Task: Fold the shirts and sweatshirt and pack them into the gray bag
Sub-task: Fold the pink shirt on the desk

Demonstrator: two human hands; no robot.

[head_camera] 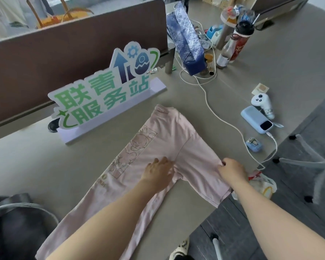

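The pink T-shirt [169, 147] lies flat on the gray counter [36, 162], print side up, its long axis running diagonally from the collar near the green-lettered sign [101, 96] down toward the near left corner, where the hem runs out of view. One sleeve sticks out to the right, toward the counter's near right edge.

The left hand [159, 172] rests on the body of the shirt just beside the armpit seam, fingers straight and spread, pinning the cloth. The right hand [232, 172] is at the sleeve's outer end, fingers curled and pinching the fabric at its edge. That sleeve lies between the two hands, so the right hand is the nearer one to carry it inward over the body, with the left hand's line as the likely crease.

Room is tight on the right: a crumpled wrapper [261, 184] sits at the counter edge, touching or just beside the sleeve, and a white cable [223, 121] runs close past it toward a blue power bank [256, 119]. To the left of the shirt the counter offers more room. The gray bag [13, 222] sits at the near left, beside the shirt's lower part; whether they touch I cannot tell.
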